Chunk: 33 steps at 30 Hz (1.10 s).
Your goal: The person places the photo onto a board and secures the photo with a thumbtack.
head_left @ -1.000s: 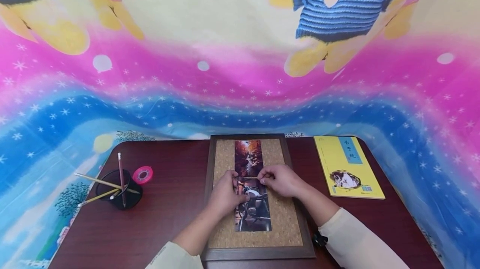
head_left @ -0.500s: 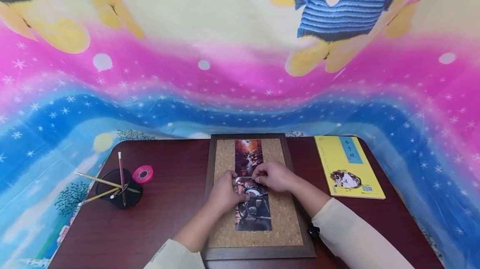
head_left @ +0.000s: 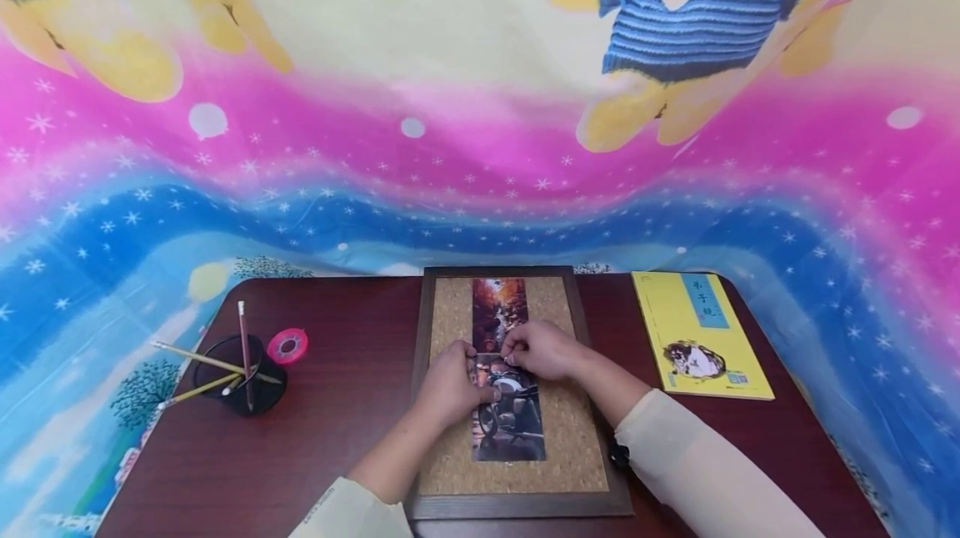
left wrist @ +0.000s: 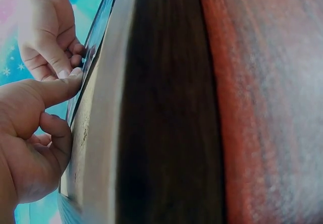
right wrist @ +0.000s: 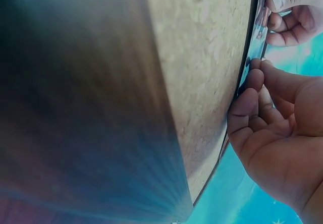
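Two photo prints lie end to end on a framed cork board (head_left: 570,438): an autumn stream print (head_left: 491,304) above, a motorcycle print (head_left: 510,438) below. My left hand (head_left: 448,388) rests at their left edge, its thumb pressing the motorcycle print and its index finger at the seam's left end. The right hand (head_left: 546,350) pinches thumb and index finger at the seam, on what looks like a narrow pale tape strip (head_left: 489,354); its far end is hidden under the fingers. The right wrist view shows the right fingertips (right wrist: 255,72) close against the print.
A pink tape roll (head_left: 288,345) lies beside a black mesh cup (head_left: 258,392) with several pencils on the left. A yellow book (head_left: 686,338) lies at the right. The dark red table (head_left: 345,438) meets a patterned curtain (head_left: 480,179) behind.
My right hand has shifted left along the seam, nearer the left hand, and its forearm has followed. The left hand keeps its place on the prints.
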Tool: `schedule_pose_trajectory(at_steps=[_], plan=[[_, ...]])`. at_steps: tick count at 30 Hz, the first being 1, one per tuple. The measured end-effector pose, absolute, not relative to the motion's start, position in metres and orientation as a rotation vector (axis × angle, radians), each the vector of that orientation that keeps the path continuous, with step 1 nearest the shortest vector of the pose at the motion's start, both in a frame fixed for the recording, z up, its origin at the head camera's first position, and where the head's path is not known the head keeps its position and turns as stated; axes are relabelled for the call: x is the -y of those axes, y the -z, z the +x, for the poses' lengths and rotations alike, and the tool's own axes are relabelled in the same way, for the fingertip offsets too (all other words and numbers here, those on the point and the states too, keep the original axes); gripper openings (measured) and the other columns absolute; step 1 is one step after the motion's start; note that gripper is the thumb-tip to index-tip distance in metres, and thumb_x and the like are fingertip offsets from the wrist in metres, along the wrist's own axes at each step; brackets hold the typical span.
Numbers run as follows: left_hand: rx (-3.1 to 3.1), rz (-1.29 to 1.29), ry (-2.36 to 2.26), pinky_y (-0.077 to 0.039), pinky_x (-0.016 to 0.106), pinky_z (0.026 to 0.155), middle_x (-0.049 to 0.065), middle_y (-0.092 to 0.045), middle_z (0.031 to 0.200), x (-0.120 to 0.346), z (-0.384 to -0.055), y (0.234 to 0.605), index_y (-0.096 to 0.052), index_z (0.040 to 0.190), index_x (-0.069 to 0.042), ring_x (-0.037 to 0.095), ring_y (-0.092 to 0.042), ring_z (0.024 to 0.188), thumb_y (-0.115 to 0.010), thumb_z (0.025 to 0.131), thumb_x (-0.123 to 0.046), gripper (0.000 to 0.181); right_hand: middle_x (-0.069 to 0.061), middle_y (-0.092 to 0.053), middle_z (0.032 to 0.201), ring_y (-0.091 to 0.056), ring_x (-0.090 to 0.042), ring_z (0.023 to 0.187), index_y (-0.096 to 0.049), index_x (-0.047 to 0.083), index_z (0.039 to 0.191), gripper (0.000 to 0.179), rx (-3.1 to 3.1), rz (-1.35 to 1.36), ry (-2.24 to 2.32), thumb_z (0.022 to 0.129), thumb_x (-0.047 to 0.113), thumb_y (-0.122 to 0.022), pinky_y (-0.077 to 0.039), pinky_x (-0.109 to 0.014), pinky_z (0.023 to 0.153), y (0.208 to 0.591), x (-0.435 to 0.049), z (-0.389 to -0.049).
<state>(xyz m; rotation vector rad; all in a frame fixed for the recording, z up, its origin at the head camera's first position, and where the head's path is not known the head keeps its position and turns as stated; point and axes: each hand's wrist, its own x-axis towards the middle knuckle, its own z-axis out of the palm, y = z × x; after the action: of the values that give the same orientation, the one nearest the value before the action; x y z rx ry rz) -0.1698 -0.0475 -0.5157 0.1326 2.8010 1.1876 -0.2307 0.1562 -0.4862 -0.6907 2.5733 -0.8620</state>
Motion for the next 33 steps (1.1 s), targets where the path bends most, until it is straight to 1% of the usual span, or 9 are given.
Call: schedule_pose_trajectory(at_steps=[5,14,20,27,30,33], plan=[[-2.813,0.142,-1.181,-0.053,0.044,0.086,0.007,-0.066,0.103,0.048,-0.17,0.516,-0.059,0.12,-0.002,0.024,-0.062,0.093,-0.099,0.065,-0.033,0.074,0.009,-0.069,0.08,-0.059,-0.008,0.072,-0.077,0.016,0.089,0.014,-2.573,-0.731,0.806,0.093,0.005,-0.069,-0.049,-0.03,0.072,0.487,-0.155,-0.235],[-2.804,0.145,-1.18,-0.05,0.039,0.077,0.001,-0.059,0.093,0.048,-0.17,0.52,-0.059,0.121,-0.004,0.018,-0.056,0.082,-0.098,0.067,-0.035,0.073,0.01,-0.067,0.078,-0.057,-0.008,0.072,-0.078,0.017,0.087,0.012,-2.572,-0.821,0.7,0.093,0.008,-0.073,-0.049,-0.03,0.072,0.484,-0.152,-0.242],[-2.819,0.164,-1.194,-0.05,0.039,0.075,0.001,-0.058,0.091,0.049,-0.17,0.522,-0.059,0.119,-0.003,0.018,-0.054,0.081,-0.099,0.066,-0.033,0.073,0.008,-0.07,0.085,-0.059,-0.008,0.076,-0.079,0.018,0.088,0.014,-2.577,-0.786,0.608,0.092,0.006,-0.072,-0.05,-0.03,0.075,0.481,-0.145,-0.245],[-2.827,0.177,-1.19,-0.049,0.038,0.074,0.002,-0.059,0.091,0.048,-0.169,0.521,-0.059,0.117,-0.003,0.017,-0.054,0.08,-0.098,0.066,-0.032,0.07,0.008,-0.07,0.084,-0.06,-0.008,0.078,-0.078,0.017,0.086,0.016,-2.563,-0.744,0.59,0.089,0.004,-0.069,-0.051,-0.03,0.077,0.478,-0.142,-0.245],[-2.83,0.18,-1.193,-0.049,0.038,0.073,0.002,-0.059,0.091,0.048,-0.168,0.52,-0.059,0.118,-0.002,0.018,-0.054,0.08,-0.098,0.067,-0.032,0.071,0.01,-0.069,0.083,-0.06,-0.008,0.077,-0.077,0.018,0.085,0.017,-2.579,-0.749,0.576,0.09,0.005,-0.067,-0.051,-0.03,0.077,0.478,-0.142,-0.245],[-2.826,0.175,-1.202,-0.049,0.039,0.073,0.002,-0.058,0.091,0.048,-0.167,0.519,-0.059,0.119,-0.001,0.018,-0.054,0.081,-0.099,0.067,-0.032,0.073,0.01,-0.068,0.082,-0.059,-0.008,0.075,-0.077,0.018,0.085,0.016,-2.591,-0.742,0.596,0.091,0.006,-0.069,-0.05,-0.029,0.074,0.48,-0.143,-0.244]])
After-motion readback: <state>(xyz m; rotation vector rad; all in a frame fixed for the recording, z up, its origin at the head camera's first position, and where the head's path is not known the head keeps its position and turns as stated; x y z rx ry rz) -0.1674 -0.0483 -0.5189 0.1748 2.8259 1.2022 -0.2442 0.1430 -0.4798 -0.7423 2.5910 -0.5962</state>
